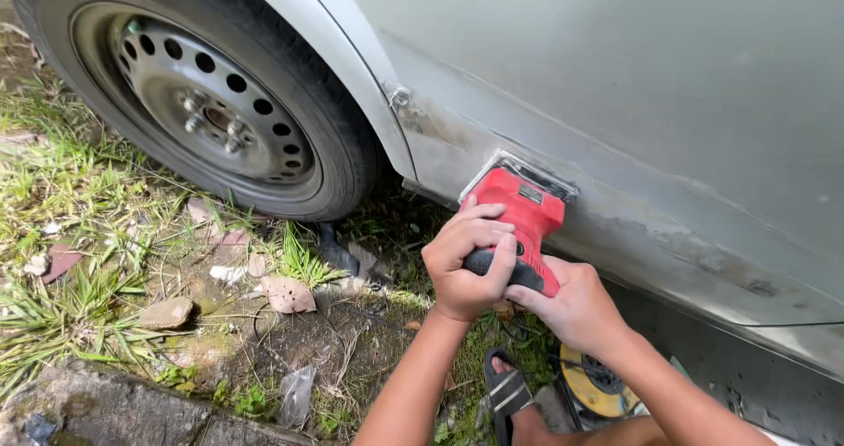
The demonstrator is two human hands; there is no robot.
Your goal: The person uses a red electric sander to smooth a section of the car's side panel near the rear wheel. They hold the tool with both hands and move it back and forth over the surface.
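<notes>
A red electric sander (pixel 520 210) with a black grip presses its flat pad against the lower panel of a silver car (pixel 633 103), just behind the wheel arch. My left hand (pixel 464 259) wraps over the black handle from the left. Under the rear of the tool, my right hand (pixel 571 305) grips it from the right. The panel (pixel 668 235) around the pad looks dull, scuffed and patchy grey.
A black tyre on a grey steel wheel (pixel 207 103) stands at the upper left. Grass, stones and dry leaves (pixel 286 295) cover the ground. My sandalled foot (pixel 510 395) rests below, beside a yellow disc-shaped tool (pixel 591 383).
</notes>
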